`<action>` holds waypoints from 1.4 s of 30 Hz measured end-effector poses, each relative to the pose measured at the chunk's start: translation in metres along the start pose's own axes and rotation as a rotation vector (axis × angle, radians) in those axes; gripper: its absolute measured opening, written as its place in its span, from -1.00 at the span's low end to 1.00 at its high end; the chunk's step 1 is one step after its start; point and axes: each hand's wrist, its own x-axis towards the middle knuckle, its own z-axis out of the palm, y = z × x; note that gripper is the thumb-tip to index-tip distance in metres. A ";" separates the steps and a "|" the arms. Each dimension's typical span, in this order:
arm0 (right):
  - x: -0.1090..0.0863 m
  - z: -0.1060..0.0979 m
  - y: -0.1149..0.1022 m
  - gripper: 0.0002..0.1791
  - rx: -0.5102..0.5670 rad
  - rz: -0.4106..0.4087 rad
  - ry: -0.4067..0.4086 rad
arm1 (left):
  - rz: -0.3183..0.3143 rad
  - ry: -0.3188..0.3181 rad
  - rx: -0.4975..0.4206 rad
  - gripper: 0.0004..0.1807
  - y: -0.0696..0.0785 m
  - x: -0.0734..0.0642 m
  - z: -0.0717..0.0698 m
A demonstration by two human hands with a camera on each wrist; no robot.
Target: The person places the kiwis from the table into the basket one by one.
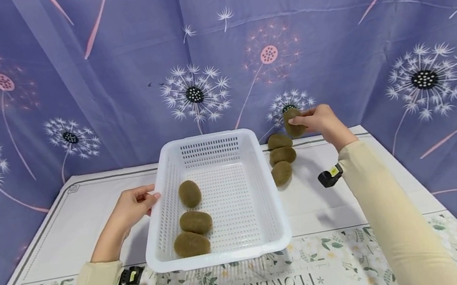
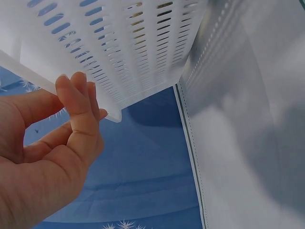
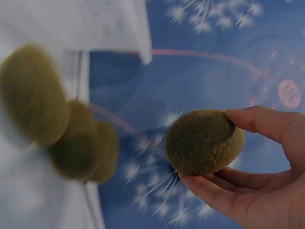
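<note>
My right hand (image 1: 324, 122) pinches a brown fuzzy kiwi (image 1: 293, 125) between thumb and fingers, held up near the back edge of the table. In the right wrist view that kiwi (image 3: 204, 143) is apart from the others. Three more kiwis (image 1: 282, 155) lie in a row on the table, just right of a white plastic basket (image 1: 228, 198). Inside the basket, three kiwis (image 1: 189, 194) sit along the left side. With thumb and fingertips, my left hand (image 1: 127, 211) grips the basket's left rim; the left wrist view shows the slotted basket wall (image 2: 143, 52) from outside.
A white table cover (image 1: 333, 200) has a floral front band (image 1: 331, 266) printed with "FLOWER". Blue dandelion-patterned cloth (image 1: 209, 29) hangs behind and at both sides, close to the table's back edge. Small black devices (image 1: 331, 176) sit at both wrists.
</note>
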 end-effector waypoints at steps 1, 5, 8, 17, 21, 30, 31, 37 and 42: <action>-0.001 0.002 -0.006 -0.26 0.009 -0.002 -0.007 | -0.006 -0.002 0.003 -0.45 0.000 0.000 0.000; -0.002 0.011 -0.028 -0.25 0.053 -0.017 -0.032 | -0.022 -0.009 0.013 -0.45 0.001 0.001 0.000; -0.002 0.021 -0.044 -0.28 0.070 -0.032 -0.040 | -0.033 -0.017 0.011 -0.45 0.001 0.002 -0.001; 0.000 0.064 -0.081 -0.35 0.145 -0.083 -0.086 | -0.070 -0.038 -0.009 -0.44 0.003 0.007 -0.005; -0.002 0.084 -0.092 -0.38 0.157 -0.090 -0.114 | -0.078 -0.043 -0.033 -0.43 0.003 0.008 -0.006; 0.000 0.125 -0.097 -0.42 0.197 -0.071 -0.149 | -0.084 -0.059 -0.078 -0.45 0.003 0.009 -0.007; 0.000 0.129 -0.097 -0.42 0.195 -0.063 -0.155 | -0.085 -0.062 -0.085 -0.46 0.003 0.009 -0.007; 0.001 0.155 -0.091 -0.52 0.094 -0.046 -0.163 | -0.085 -0.081 -0.108 -0.48 0.004 0.008 -0.008; 0.000 0.176 -0.083 -0.56 0.011 -0.039 -0.133 | -0.082 -0.077 -0.112 -0.50 0.003 0.009 -0.007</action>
